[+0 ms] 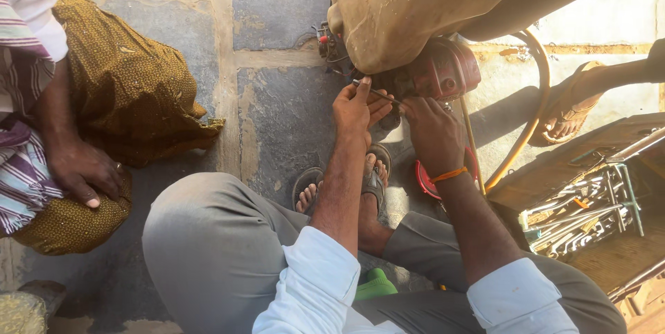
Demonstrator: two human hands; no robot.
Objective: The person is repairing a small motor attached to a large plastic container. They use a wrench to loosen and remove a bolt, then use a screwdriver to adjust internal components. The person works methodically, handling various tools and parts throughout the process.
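1. Ochre-wrapped bystander sits at far left, well apart from the work.
2. Left hand pinches a thin metal rod; its long axis runs left-to-right, tip toward the red engine casing.
3. Right hand closes on the rod's far end; steadying both ends seems wise.

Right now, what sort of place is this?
Likely an open-air repair spot on stone paving: a wooden toolbox of wrenches, a red engine, both hands, left hand and right hand, working a thin rod.
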